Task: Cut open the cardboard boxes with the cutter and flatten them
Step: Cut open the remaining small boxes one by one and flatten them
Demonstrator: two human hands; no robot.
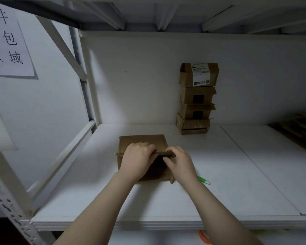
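Observation:
A brown cardboard box (141, 140) lies on the white shelf (166, 200) in front of me, its near side open and dark inside. My left hand (139, 157) grips the box's front top flap with curled fingers. Just to the right, my right hand (179, 160) pinches the same flap edge, fingers curled around it. The green and white cutter (204, 180) lies on the shelf, partly hidden behind my right wrist. Neither hand holds it.
A stack of several small cardboard boxes (196, 99) stands against the back wall, the top one with a white label. Flattened cardboard (298, 128) lies at the far right. A paper sign (7, 38) hangs at left beside the white rack frame (64, 161).

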